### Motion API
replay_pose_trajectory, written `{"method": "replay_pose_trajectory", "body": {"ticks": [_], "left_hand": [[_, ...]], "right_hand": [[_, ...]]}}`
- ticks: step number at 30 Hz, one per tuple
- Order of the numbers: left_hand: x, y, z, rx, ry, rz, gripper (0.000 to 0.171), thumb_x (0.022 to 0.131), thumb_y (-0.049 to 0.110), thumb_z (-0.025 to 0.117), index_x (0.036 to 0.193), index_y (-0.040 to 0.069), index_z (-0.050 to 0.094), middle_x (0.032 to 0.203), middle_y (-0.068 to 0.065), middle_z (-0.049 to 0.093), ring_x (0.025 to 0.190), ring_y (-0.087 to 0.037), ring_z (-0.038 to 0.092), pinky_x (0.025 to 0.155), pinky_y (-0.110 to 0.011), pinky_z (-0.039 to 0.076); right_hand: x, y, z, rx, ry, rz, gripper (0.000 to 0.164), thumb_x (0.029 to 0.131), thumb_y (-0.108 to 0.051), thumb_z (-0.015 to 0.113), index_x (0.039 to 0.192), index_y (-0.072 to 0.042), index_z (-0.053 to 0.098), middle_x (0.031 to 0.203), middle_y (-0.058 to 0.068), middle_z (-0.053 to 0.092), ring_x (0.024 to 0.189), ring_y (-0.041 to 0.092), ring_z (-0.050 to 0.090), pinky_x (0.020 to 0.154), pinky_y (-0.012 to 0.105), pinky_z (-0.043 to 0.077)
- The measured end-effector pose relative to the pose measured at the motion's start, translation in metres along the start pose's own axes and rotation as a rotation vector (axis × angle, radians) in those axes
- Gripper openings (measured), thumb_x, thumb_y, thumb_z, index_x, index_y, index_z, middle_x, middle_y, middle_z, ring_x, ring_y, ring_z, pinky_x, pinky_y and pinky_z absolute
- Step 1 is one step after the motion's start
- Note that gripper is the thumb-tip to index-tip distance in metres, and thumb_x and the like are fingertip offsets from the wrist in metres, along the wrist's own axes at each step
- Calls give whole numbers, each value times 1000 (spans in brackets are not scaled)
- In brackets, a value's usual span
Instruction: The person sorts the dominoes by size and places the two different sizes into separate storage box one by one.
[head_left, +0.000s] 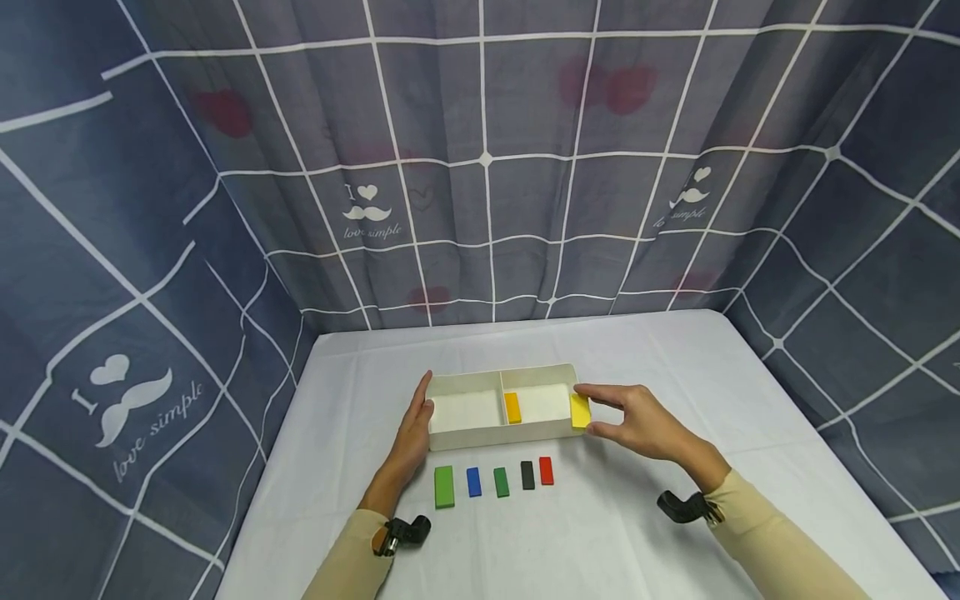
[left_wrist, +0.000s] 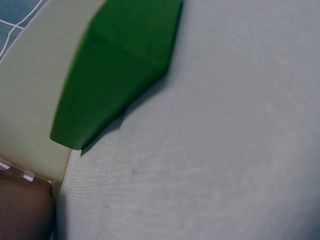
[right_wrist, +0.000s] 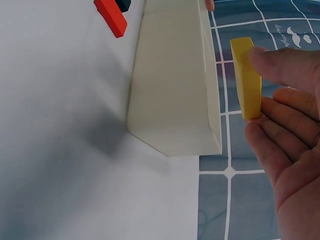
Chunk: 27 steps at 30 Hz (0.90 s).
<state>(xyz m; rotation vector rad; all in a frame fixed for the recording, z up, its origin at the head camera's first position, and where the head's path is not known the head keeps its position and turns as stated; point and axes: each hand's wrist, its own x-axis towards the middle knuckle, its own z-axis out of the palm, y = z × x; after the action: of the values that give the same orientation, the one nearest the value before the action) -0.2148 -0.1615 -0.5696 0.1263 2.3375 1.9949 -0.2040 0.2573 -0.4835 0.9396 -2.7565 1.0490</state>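
Note:
A shallow cream box (head_left: 480,435), split into two compartments by a divider, stands on the white table. An orange-yellow block (head_left: 512,407) lies in its right compartment, beside the divider. My right hand (head_left: 641,422) pinches a yellow block (head_left: 580,411) between thumb and fingers at the box's right end; the right wrist view shows this yellow block (right_wrist: 247,77) held above the rim. With fingers extended, my left hand (head_left: 408,439) rests against the box's left end. In the left wrist view a green block (left_wrist: 120,65) is close by, and little of the hand shows.
In front of the box, a row of blocks lies on the table (head_left: 570,550): light green (head_left: 444,487), blue (head_left: 474,482), dark green (head_left: 501,482), black (head_left: 528,475) and red (head_left: 546,471). A grid-patterned curtain (head_left: 450,275) surrounds the table's back and sides.

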Motion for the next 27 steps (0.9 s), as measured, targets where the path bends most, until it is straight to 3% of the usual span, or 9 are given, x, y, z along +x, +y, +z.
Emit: {"method": "replay_pose_trajectory", "body": {"ticks": [5,15,27], "left_hand": [[1,-1,-1,-12,-5,-3,58,122,25,26,176,43,15,185,-3,15,172,-31,7,137,-65,3],[2,-3,0,21,0,43,58,121,27,29,177,36,16,185,-12,16,171,-42,8,132,-75,6],[2,-2,-1,-12,-6,12,58,122,24,28,176,41,15,185,-5,14,172,-34,6,136,-67,3]], "right_hand": [[8,0,0,5,-12,-1,66,89,-12,92,150,-8,67,148,9,71,133,34,71,108,53,59],[27,3,5,21,-62,16,66,91,-14,91,151,-7,66,151,8,69,137,32,69,111,51,57],[45,5,19,51,-77,-4,64,92,-13,89,152,-7,65,150,10,70,137,31,69,114,50,56]]}}
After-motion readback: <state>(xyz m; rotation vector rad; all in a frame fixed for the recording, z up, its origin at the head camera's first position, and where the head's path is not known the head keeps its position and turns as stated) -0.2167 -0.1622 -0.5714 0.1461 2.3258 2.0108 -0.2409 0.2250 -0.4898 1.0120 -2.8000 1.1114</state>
